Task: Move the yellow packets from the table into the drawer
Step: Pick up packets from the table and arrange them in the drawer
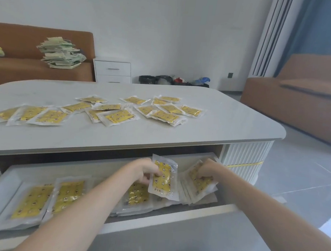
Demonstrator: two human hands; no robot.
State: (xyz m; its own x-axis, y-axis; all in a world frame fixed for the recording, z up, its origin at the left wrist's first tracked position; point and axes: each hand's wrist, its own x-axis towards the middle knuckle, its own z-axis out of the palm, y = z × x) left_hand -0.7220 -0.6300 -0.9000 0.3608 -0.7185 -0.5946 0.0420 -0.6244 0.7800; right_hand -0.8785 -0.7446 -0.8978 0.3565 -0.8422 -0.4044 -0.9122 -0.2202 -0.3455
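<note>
Left hand: the left hand [147, 169] is down in the open drawer [203, 211], fingers curled round the left edge of one yellow packet [163, 181], which it holds upright, star print facing us.
Right hand: the right hand [209, 168] is at the drawer's right end, fingertips pinching the top of a leaning bunch of packets [200, 184].
Gap: the upright packet stands just beside that bunch, to its left.
Drawer's left half: two more packets [32, 200] lie flat, side by side.
Drawer's middle: another packet [137, 194] lies flat just below the left hand.
Bench: plenty of loose yellow packets [118, 116] are spread in overlapping clusters from the left edge across the middle of the bench [229, 126]; its right end is bare.
Background: a brown sofa [19, 42] sits beyond the far edge, with a pile of pale green packets [62, 53] on its seat.
</note>
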